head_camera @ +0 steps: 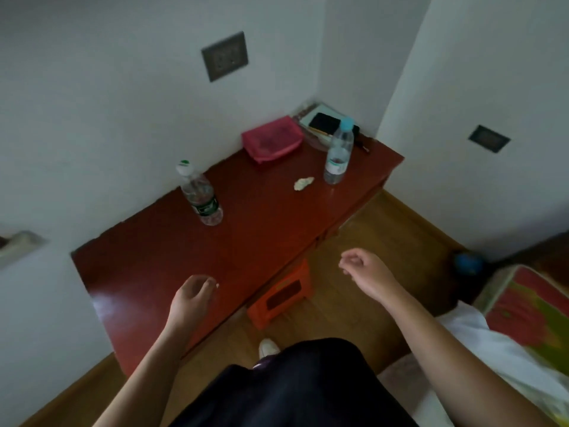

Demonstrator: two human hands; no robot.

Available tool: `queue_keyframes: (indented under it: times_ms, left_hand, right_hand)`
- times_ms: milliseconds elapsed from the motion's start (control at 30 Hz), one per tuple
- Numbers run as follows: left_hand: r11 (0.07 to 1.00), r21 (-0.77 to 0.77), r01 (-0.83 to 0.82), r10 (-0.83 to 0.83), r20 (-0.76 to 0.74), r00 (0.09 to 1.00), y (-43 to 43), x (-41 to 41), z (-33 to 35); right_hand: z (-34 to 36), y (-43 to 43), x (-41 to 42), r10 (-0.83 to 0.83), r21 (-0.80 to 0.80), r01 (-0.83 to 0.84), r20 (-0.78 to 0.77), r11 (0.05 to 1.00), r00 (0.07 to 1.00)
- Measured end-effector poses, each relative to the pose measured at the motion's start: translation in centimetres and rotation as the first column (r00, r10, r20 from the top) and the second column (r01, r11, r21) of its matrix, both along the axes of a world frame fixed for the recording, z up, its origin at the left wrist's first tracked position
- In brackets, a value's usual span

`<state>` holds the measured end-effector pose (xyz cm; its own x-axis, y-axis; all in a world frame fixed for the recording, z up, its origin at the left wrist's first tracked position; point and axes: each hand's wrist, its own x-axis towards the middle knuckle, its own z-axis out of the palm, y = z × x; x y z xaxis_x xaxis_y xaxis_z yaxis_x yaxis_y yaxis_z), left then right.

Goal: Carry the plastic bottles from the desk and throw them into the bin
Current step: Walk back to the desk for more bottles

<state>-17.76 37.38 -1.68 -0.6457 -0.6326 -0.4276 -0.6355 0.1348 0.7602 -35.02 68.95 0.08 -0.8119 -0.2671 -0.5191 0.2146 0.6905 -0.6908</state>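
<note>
Standing on desk (pixel 246 241): 2 bottles (pixel 201 195); hands (pixel 192 298) empty.

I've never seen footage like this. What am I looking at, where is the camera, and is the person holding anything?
No machine here: a camera worn on a person's head looks down at their own bare arms. The left hand hovers over the red desk; the right hand hangs over the floor. Both are empty, fingers loosely curled. On the desk stand two plastic bottles, one with a green label and one with a blue cap, plus a pink pouch and a crumpled scrap. An orange stool sits below.
</note>
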Motion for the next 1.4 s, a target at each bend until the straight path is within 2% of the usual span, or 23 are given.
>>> queue_keyframes:
  times_ms: [133,267,400,600,733,967,1200,1400]
  left_hand:
    - [0.996,-0.008,-0.084,0.083,-0.017,0.996,-2.6,-2.6,0.0]
    - [0.992,-0.066,-0.103,0.103,-0.009,0.995,-4.7,-5.5,0.5]
    - [0.976,-0.086,-0.201,0.198,-0.047,0.979,-6.2,-8.3,2.0]
    - [0.963,-0.071,-0.261,0.259,-0.046,0.965,-7.6,-13.4,2.4]
    - [0.944,-0.053,-0.327,0.322,-0.086,0.943,-7.4,-15.9,1.7]
    - [0.883,-0.052,-0.467,0.456,-0.138,0.879,-5.7,-19.3,1.3]
    - [0.840,-0.116,-0.531,0.509,-0.175,0.843,-4.1,-21.0,1.2]
    - [0.797,-0.065,-0.601,0.575,-0.223,0.787,-1.6,-19.3,1.8]
  right_hand:
    - [1.1,-3.2,-3.8,0.014,0.000,-0.014,-0.091,1.000,0.996]
    - [1.7,-4.9,-8.0,-0.070,-0.020,0.067,-0.168,0.998,0.983]
    - [2.1,-5.8,-12.5,-0.196,-0.070,0.186,-0.194,0.980,0.961]
    - [1.1,-6.6,-20.4,-0.245,-0.083,0.231,-0.243,0.969,0.939]
    - [-0.2,-6.3,-24.0,-0.185,-0.074,0.172,-0.220,0.982,0.958]
    - [-1.3,-5.8,-27.6,-0.002,-0.125,-0.032,-0.262,0.992,0.965]
    - [-1.7,-5.5,-28.8,0.093,-0.122,-0.138,-0.319,0.983,0.943]
    - [0.5,-7.0,-28.3,0.120,-0.210,-0.215,-0.392,0.954,0.912]
